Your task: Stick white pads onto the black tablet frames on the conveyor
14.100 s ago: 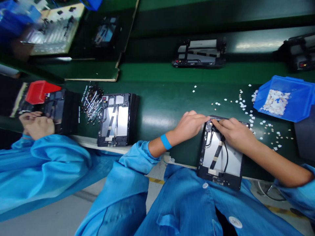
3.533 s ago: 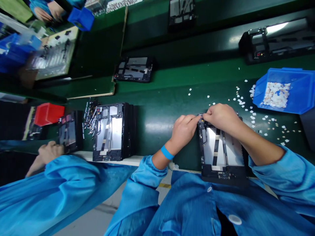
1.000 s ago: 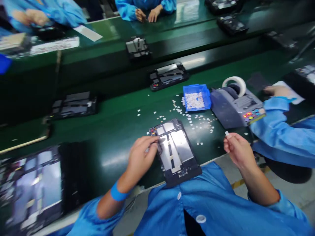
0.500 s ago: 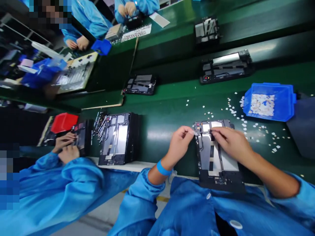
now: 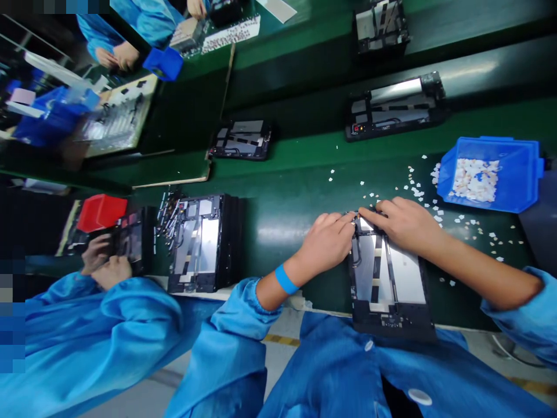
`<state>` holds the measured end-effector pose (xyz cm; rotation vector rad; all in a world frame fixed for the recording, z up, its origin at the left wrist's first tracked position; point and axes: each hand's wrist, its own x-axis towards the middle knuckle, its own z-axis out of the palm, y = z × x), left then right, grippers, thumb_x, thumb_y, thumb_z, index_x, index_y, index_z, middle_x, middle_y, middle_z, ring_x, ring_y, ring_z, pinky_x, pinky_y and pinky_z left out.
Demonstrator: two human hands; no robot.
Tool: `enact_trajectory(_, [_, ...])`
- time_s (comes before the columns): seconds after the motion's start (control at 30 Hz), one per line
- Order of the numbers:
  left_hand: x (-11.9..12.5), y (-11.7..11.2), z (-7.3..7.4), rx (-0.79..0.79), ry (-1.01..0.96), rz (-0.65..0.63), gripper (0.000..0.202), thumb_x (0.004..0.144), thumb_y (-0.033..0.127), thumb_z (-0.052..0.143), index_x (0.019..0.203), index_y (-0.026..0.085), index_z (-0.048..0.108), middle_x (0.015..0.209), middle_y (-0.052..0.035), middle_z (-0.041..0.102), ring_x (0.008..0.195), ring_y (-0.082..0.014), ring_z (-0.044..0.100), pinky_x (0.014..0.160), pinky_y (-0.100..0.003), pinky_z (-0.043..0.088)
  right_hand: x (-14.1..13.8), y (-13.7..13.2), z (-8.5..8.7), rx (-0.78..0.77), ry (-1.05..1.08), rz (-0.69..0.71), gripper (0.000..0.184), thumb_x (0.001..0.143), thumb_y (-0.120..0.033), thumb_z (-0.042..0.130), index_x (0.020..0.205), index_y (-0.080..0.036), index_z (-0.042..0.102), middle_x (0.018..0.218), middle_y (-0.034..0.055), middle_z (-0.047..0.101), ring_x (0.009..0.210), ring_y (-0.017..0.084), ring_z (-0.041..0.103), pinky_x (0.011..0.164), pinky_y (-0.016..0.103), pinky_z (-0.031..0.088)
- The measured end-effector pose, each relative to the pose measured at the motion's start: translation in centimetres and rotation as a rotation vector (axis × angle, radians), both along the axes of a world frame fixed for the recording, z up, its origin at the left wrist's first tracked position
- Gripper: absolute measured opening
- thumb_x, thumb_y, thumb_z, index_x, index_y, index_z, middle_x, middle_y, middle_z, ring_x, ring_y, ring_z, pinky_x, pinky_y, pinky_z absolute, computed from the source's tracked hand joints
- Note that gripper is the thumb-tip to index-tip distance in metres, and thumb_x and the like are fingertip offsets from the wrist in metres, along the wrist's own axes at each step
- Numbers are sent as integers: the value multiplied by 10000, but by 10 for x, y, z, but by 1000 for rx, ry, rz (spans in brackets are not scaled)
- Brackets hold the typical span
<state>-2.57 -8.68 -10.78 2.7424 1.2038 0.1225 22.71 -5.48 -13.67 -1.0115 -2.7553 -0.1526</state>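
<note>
Pressing the far end of the frame point(image 5: 389, 284) at the near tabletop point(image 5: 282, 203) edge: left hand point(image 5: 326, 244), fingers curled; right hand point(image 5: 404, 223), fingers flat; whether either grips anything cannot be told. At right, one blue bin point(image 5: 520, 180) holds white bits point(image 5: 476, 180), with more scattered beside it. At left, one frame stack point(image 5: 202, 244); three far frames point(image 5: 394, 107).

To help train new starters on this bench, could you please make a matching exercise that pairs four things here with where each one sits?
Things:
1. open tablet
2. blue bin
3. red bin
4. blue wristband

Places:
A. far left, by a co-worker's hands
B. on the person's left wrist
C. under the left hand and right hand
D. right of the hands, holding white bits

Pairs: 1-C, 2-D, 3-A, 4-B.
</note>
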Motion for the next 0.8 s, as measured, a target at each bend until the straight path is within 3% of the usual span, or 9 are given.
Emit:
enact_trajectory(0.2, [-1,10,12,-145,-107,66,142,996,175,547,1033,185,684,1381,-97,710,1156,-279,625,1001,-464,463,0,3,4,-5,-35,41,408,1021,-164,490,1381,-225,671,977,97,655,832,233,482,714,362,314])
enact_trajectory(0.3, [-2,22,14,-303,-326,162,134,1013,197,545,932,208,651,1207,-54,764,1086,-226,653,989,-418,475,2,9,3,-39,-25,76,402,1025,-164,491,1378,-233,670,995,96,658,851,231,483,712,352,311])
enact_trajectory(0.4, [1,35,6,-413,-512,233,123,984,186,590,877,202,649,998,-33,739,974,-182,653,918,-348,497,5,15,2,-60,-5,113,423,1012,-150,503,1395,-237,661,1007,100,663,862,232,481,708,345,307])
enact_trajectory(0.57, [9,51,-9,-525,-454,325,128,950,207,633,831,191,677,844,-18,656,869,-177,605,778,-303,474,5,16,2,-47,11,113,459,970,-110,529,1391,-234,664,998,102,668,868,235,473,702,347,303])
enact_trajectory(0.8, [18,55,-9,-494,-380,385,148,949,161,605,811,193,649,834,-19,648,859,-182,580,795,-313,460,4,15,1,-32,11,106,455,993,-109,503,1404,-237,649,987,97,660,867,234,459,700,347,276])
